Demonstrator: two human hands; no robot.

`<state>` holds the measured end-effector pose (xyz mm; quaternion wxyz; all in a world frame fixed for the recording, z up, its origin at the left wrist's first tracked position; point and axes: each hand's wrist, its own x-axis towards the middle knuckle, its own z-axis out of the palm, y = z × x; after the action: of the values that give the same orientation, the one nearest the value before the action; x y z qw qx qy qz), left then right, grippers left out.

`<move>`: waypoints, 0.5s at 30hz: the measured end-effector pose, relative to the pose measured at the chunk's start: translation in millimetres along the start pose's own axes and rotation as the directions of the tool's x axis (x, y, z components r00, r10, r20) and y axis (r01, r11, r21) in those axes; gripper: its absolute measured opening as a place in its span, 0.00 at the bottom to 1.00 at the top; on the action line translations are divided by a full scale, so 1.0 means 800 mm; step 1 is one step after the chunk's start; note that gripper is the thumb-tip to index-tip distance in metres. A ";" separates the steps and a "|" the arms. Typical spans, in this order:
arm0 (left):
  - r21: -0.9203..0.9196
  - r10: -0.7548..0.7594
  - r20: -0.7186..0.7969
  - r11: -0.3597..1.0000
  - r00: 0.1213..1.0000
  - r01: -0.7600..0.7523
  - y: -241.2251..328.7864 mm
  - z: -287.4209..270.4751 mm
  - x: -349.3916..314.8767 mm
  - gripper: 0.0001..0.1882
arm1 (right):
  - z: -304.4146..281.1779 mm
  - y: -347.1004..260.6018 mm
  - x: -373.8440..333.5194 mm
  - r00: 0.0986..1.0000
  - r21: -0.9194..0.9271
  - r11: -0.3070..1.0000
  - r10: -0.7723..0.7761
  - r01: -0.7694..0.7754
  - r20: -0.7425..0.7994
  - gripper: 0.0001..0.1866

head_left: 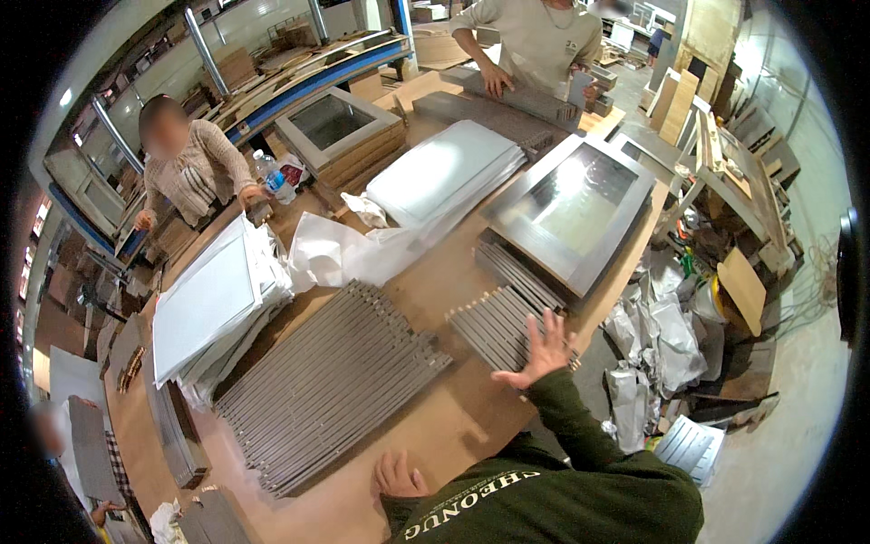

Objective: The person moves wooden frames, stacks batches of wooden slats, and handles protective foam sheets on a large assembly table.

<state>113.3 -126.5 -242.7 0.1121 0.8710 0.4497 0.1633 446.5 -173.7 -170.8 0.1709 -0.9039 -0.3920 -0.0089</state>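
The right hand (541,349) lay flat and open, fingers spread, on the small stack of grey slats (500,317). The left hand (397,476) rested loosely curled on the desk (453,412), grasping nothing. At ten o'clock lay a larger slat bundle (331,381); at one o'clock, a framed glass panel (571,208).

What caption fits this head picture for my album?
Right hand flat on a small stack of grey slats, left hand on the wooden table.
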 end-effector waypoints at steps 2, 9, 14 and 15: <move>-0.008 0.011 -0.020 1.000 1.000 -0.011 -0.004 0.005 -0.003 0.25 | -0.001 0.042 -0.030 0.991 0.102 0.995 0.003 0.010 -0.131 0.56; -0.099 0.116 -0.162 0.986 0.980 -0.133 -0.012 0.023 0.005 0.22 | 0.132 0.066 -0.076 0.758 0.770 0.638 0.514 -0.025 -0.402 0.44; -0.618 0.255 0.109 0.774 0.961 -0.136 0.024 0.057 0.058 0.20 | 0.115 0.017 -0.010 0.751 0.762 0.629 0.576 -0.156 -0.322 0.43; -0.728 0.232 0.221 0.686 0.947 0.002 0.061 0.053 0.083 0.24 | 0.119 0.015 0.002 0.776 0.778 0.621 0.536 -0.094 -0.334 0.43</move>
<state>201.8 -102.0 -252.8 0.4991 0.7980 0.2716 0.2009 445.2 -150.4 -264.0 0.6143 -0.7756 -0.1247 -0.0745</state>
